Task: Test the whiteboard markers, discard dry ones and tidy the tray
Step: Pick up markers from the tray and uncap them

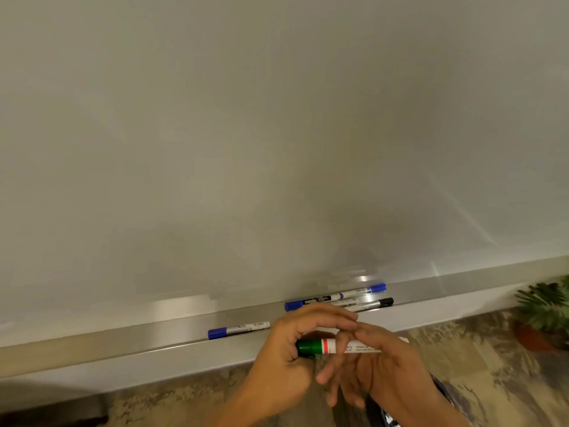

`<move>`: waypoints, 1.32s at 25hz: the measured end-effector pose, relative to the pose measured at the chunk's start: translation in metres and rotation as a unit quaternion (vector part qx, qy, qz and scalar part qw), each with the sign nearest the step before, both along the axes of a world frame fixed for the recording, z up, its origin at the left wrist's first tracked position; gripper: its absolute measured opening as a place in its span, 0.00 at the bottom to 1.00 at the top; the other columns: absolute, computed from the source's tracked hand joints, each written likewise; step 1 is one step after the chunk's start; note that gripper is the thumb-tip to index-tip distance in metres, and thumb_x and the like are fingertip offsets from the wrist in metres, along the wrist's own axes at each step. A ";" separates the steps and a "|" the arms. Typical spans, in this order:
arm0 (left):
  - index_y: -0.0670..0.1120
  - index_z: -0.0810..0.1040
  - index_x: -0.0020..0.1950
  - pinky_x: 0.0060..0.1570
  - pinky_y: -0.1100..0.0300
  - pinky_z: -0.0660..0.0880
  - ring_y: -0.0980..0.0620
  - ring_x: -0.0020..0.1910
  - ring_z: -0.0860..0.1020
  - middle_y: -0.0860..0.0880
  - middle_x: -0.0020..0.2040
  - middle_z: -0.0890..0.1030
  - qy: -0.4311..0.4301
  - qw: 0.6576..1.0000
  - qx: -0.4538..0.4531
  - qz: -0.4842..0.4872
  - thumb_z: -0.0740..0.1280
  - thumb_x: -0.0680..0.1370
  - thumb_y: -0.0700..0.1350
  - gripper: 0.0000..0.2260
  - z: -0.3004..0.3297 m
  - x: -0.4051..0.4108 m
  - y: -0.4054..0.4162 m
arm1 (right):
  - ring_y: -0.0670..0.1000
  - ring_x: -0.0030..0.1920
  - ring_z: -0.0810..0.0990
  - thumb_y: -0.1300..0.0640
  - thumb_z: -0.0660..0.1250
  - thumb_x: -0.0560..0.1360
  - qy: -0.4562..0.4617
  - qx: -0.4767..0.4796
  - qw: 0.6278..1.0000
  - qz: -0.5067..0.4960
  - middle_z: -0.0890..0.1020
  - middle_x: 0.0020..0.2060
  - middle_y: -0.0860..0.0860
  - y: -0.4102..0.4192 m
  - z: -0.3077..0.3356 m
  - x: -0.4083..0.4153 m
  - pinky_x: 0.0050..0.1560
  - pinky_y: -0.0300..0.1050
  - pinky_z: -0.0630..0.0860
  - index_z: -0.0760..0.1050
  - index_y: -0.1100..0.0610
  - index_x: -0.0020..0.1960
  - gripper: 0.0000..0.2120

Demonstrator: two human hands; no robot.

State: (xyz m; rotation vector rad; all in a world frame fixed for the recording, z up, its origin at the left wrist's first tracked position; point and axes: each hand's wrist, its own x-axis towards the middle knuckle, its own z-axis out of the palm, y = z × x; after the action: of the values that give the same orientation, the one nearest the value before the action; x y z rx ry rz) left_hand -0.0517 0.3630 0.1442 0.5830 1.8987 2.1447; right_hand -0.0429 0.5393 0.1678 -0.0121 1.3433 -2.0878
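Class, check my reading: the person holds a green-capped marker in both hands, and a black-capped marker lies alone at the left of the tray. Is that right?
Not quite. The head view shows the marker lying alone at the left of the tray is blue-capped, not black-capped. Both hands, left and right, do hold the green-capped marker.

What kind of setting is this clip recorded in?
Probably an office, meeting room or classroom, though I can't tell which. A large whiteboard fills the view, with a metal marker tray along its base, and a potted plant stands on patterned flooring.
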 end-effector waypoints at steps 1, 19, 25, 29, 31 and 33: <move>0.44 0.84 0.54 0.63 0.56 0.75 0.47 0.64 0.78 0.48 0.59 0.82 0.000 1.000 0.009 0.004 0.59 0.61 0.19 0.31 -0.002 0.000 0.001 | 0.62 0.32 0.84 0.45 0.68 0.71 -0.003 0.000 1.000 -0.011 0.83 0.40 0.71 -0.001 0.001 0.001 0.25 0.41 0.72 0.80 0.64 0.43 0.20; 0.44 0.84 0.50 0.54 0.62 0.76 0.53 0.55 0.80 0.49 0.51 0.83 -0.089 0.993 -0.074 0.018 0.61 0.71 0.22 0.22 -0.051 -0.012 0.108 | 0.53 0.31 0.72 0.44 0.78 0.64 -0.011 0.063 0.984 -0.169 0.74 0.34 0.61 0.116 -0.041 0.034 0.28 0.44 0.66 0.79 0.60 0.51 0.25; 0.44 0.84 0.47 0.50 0.62 0.78 0.53 0.48 0.81 0.48 0.45 0.84 -0.128 0.981 -0.135 0.047 0.63 0.73 0.25 0.17 -0.090 -0.010 0.192 | 0.55 0.37 0.75 0.45 0.64 0.79 -0.042 0.138 0.985 -0.097 0.83 0.47 0.61 0.196 -0.058 0.039 0.31 0.44 0.69 0.82 0.57 0.59 0.19; 0.47 0.83 0.51 0.51 0.64 0.77 0.57 0.49 0.81 0.52 0.48 0.83 -0.154 0.963 -0.213 0.059 0.65 0.75 0.29 0.16 -0.124 -0.020 0.239 | 0.53 0.38 0.78 0.56 0.62 0.82 -0.043 0.191 0.976 -0.094 0.85 0.50 0.59 0.240 -0.086 0.039 0.32 0.44 0.70 0.82 0.46 0.62 0.14; 0.49 0.83 0.50 0.49 0.65 0.77 0.56 0.49 0.80 0.52 0.48 0.83 -0.167 0.947 -0.267 0.071 0.65 0.76 0.31 0.14 -0.146 -0.025 0.261 | 0.52 0.39 0.79 0.59 0.62 0.83 -0.044 0.226 0.968 -0.094 0.86 0.48 0.56 0.260 -0.106 0.038 0.33 0.44 0.72 0.80 0.43 0.63 0.15; 0.49 0.82 0.48 0.44 0.69 0.75 0.57 0.46 0.80 0.54 0.45 0.82 -0.186 0.926 -0.315 0.090 0.65 0.77 0.33 0.12 -0.165 -0.025 0.284 | 0.51 0.38 0.80 0.61 0.62 0.83 -0.063 0.268 0.955 -0.106 0.86 0.47 0.54 0.277 -0.131 0.038 0.34 0.44 0.73 0.78 0.43 0.62 0.16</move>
State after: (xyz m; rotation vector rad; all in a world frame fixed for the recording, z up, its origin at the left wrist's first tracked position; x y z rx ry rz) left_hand -0.0766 0.6467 -0.0209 -0.1229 2.2854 1.4369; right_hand -0.0044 0.8159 0.0364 0.5062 1.8510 -1.7822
